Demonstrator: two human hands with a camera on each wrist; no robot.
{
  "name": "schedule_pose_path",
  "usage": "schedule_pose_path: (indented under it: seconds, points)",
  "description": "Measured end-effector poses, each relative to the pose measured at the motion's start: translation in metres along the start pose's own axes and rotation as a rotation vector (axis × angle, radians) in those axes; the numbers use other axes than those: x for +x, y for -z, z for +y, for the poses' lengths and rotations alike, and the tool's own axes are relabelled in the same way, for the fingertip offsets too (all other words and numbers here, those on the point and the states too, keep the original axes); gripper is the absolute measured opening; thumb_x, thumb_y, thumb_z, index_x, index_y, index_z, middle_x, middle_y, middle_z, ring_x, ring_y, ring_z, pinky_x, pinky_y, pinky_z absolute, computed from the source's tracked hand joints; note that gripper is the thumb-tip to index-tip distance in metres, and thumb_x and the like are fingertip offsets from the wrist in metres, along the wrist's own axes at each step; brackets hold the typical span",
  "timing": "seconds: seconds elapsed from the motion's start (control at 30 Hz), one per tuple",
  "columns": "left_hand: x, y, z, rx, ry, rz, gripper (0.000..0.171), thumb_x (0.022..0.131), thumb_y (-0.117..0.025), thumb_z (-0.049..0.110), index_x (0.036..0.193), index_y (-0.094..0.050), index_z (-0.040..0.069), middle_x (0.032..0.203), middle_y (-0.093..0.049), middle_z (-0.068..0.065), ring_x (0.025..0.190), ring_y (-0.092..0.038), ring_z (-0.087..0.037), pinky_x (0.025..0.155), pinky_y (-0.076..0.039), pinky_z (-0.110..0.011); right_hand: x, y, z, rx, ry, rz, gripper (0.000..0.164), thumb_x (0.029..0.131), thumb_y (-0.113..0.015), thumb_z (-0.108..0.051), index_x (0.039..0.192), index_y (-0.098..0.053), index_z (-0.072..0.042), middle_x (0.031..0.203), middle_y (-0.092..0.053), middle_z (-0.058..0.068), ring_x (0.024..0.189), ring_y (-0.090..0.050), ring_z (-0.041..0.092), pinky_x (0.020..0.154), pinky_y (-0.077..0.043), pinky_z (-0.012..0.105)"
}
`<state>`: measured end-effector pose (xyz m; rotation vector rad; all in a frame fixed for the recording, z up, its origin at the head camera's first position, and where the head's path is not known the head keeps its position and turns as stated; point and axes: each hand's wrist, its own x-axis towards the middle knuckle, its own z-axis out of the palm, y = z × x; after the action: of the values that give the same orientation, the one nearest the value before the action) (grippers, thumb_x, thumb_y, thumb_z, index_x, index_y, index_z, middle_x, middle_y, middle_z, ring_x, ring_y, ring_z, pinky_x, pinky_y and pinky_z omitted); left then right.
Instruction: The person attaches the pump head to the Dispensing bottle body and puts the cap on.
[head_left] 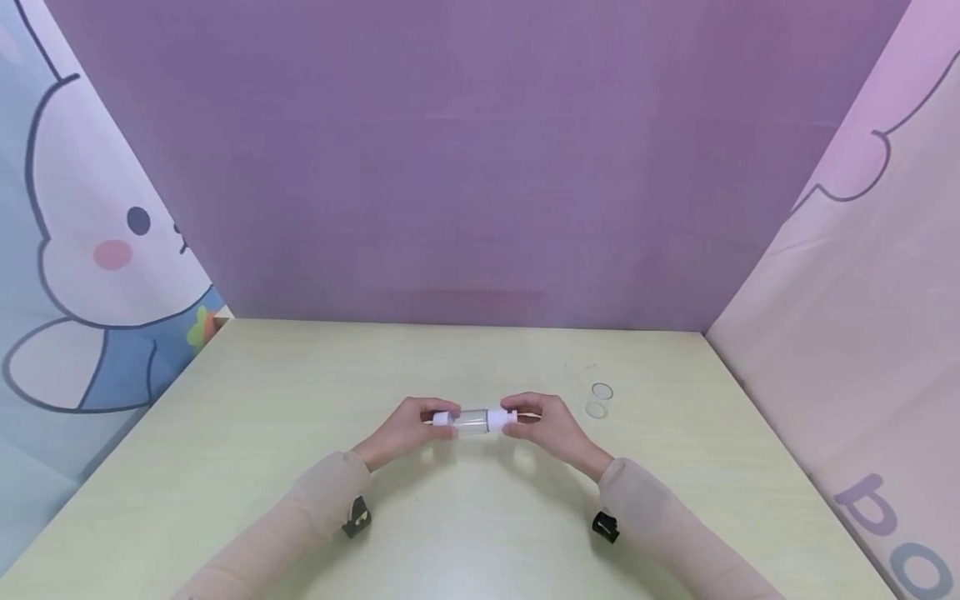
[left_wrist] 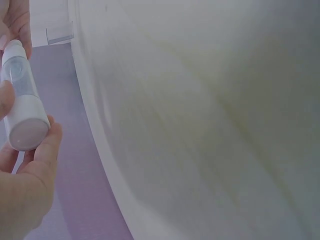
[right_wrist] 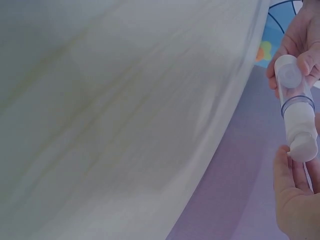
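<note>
A small pump bottle (head_left: 472,422) with a clear middle and white ends is held level just above the table, between both hands. My left hand (head_left: 405,429) grips its white base end, fingers on the far side and thumb on the near side. At the other end my right hand (head_left: 549,427) pinches the white pump head. In the left wrist view the bottle's round flat bottom (left_wrist: 29,134) faces the camera. The right wrist view shows the pump's nozzle (right_wrist: 303,146) between the fingers and a dark ring round the clear body.
A clear cap (head_left: 597,402) stands on the pale wooden table (head_left: 480,533) to the right of the right hand. A purple panel (head_left: 465,167) rises behind the table. Printed cloths hang at the left (head_left: 90,275) and right (head_left: 847,333).
</note>
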<state>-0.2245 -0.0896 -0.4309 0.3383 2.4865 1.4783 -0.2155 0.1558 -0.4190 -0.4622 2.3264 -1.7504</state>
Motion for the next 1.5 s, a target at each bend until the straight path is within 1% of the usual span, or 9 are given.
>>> schedule_pose_path:
  seconds: [0.13, 0.27, 0.5, 0.7, 0.97, 1.17, 1.37, 1.5]
  points:
    - [-0.0003, 0.0004, 0.0017, -0.008, -0.005, 0.000, 0.035, 0.079, -0.072, 0.018, 0.113, -0.065, 0.013, 0.117, -0.061, -0.006, 0.097, -0.058, -0.019, 0.082, -0.047, -0.033, 0.0006, 0.0002, 0.0002, -0.002, 0.016, -0.003, 0.040, 0.078, -0.067, 0.003, 0.115, -0.056, 0.010, 0.119, -0.056, 0.025, 0.107, -0.058, 0.035, 0.080, -0.052, 0.028]
    - [-0.0006, -0.0003, 0.0022, -0.006, -0.005, -0.002, 0.035, 0.078, -0.072, 0.018, 0.113, -0.065, 0.014, 0.116, -0.062, -0.006, 0.096, -0.057, -0.018, 0.082, -0.047, -0.033, 0.0008, 0.0008, 0.0012, -0.016, 0.034, -0.012, 0.038, 0.078, -0.066, 0.003, 0.115, -0.056, 0.011, 0.117, -0.057, 0.025, 0.105, -0.059, 0.036, 0.080, -0.052, 0.029]
    - [0.0008, -0.0005, 0.0014, -0.025, -0.026, -0.014, 0.036, 0.078, -0.072, 0.018, 0.113, -0.065, 0.012, 0.115, -0.062, -0.008, 0.095, -0.058, -0.018, 0.080, -0.047, -0.032, -0.0001, 0.0003, -0.0012, -0.046, 0.021, 0.008, 0.035, 0.079, -0.066, 0.002, 0.113, -0.059, 0.009, 0.113, -0.060, 0.025, 0.101, -0.061, 0.032, 0.079, -0.052, 0.029]
    - [0.0026, 0.0005, 0.0008, -0.025, -0.029, -0.008, 0.034, 0.078, -0.072, 0.017, 0.112, -0.065, 0.013, 0.115, -0.062, -0.007, 0.095, -0.058, -0.018, 0.080, -0.047, -0.031, 0.0001, 0.0007, -0.0029, -0.073, 0.013, 0.015, 0.033, 0.080, -0.066, 0.002, 0.111, -0.059, 0.010, 0.109, -0.061, 0.025, 0.100, -0.061, 0.035, 0.079, -0.053, 0.033]
    - [0.0021, 0.0002, 0.0008, -0.032, -0.027, -0.016, 0.036, 0.079, -0.071, 0.015, 0.114, -0.064, 0.010, 0.116, -0.061, -0.008, 0.095, -0.057, -0.019, 0.081, -0.047, -0.032, -0.0005, 0.0002, -0.0011, -0.144, 0.013, 0.042, 0.030, 0.080, -0.068, -0.007, 0.109, -0.064, 0.001, 0.104, -0.066, 0.017, 0.096, -0.063, 0.024, 0.077, -0.053, 0.028]
    - [0.0017, 0.0008, 0.0003, -0.042, -0.023, -0.017, 0.035, 0.079, -0.071, 0.017, 0.113, -0.065, 0.011, 0.116, -0.061, -0.008, 0.095, -0.057, -0.019, 0.080, -0.047, -0.032, 0.0007, 0.0001, -0.0006, -0.153, 0.005, 0.044, 0.031, 0.081, -0.068, -0.008, 0.110, -0.064, 0.001, 0.104, -0.066, 0.017, 0.095, -0.063, 0.024, 0.077, -0.053, 0.029]
    - [0.0032, 0.0020, -0.0003, -0.043, -0.024, -0.017, 0.036, 0.078, -0.072, 0.018, 0.112, -0.065, 0.012, 0.115, -0.062, -0.008, 0.095, -0.058, -0.018, 0.079, -0.047, -0.030, 0.0028, -0.0002, -0.0005, -0.157, -0.013, 0.050, 0.030, 0.080, -0.069, -0.010, 0.109, -0.065, -0.001, 0.102, -0.067, 0.013, 0.094, -0.063, 0.022, 0.077, -0.053, 0.029]
    - [0.0049, 0.0029, -0.0012, -0.039, -0.031, -0.021, 0.036, 0.078, -0.073, 0.019, 0.112, -0.065, 0.012, 0.115, -0.062, -0.009, 0.094, -0.058, -0.018, 0.079, -0.047, -0.030, 0.0043, -0.0004, 0.0000, -0.169, -0.006, 0.045, 0.030, 0.080, -0.069, -0.010, 0.109, -0.065, -0.001, 0.102, -0.067, 0.013, 0.094, -0.063, 0.021, 0.077, -0.053, 0.028]
